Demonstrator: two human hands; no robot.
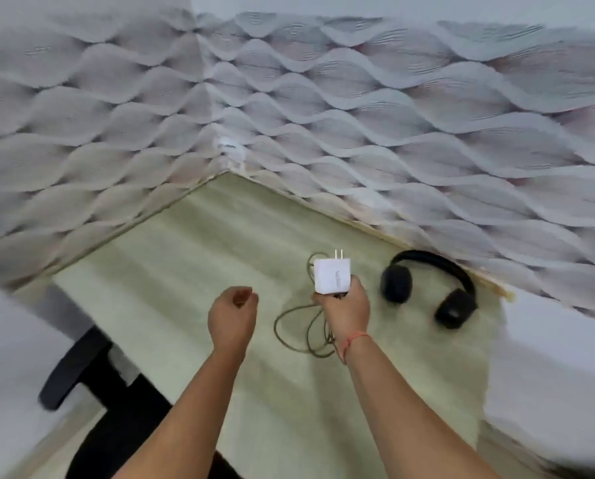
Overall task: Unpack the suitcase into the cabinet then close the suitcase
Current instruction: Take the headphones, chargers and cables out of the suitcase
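Wallpaper (358, 115) with a wavy grey pattern covers the two walls that meet at the far corner. A pale greenish surface (185, 271) fits into that corner and runs toward the near edge.

Both bare forearms reach out over the surface from the near side. The right hand (348, 309) has its grip clamped on a white charger (332, 280), fingers wrapped round the lower part of the block. The block stands above the fist, with its two metal prongs pointing toward the far wall. A greyish cable (289, 326) runs from the same grip. One small loop shows just left of the charger, and larger loops hang below and to the left of the hand. Whether they touch the surface is hard to tell. A thin red thread (356, 338) circles the right wrist.

The left hand (232, 314) hovers to the left of the right one, apart from it and from the cable. Its fingers are loosely curled toward the palm and the grip holds nothing.

Black headphones (396, 284) lie flat on the surface to the right of the charger, near the right wall. The headband arcs toward that wall and the two ear cups sit on the near side.

At the near left, part of a black chair (92, 375) with an armrest shows beside the surface's edge. The view is blurred toward its edges.
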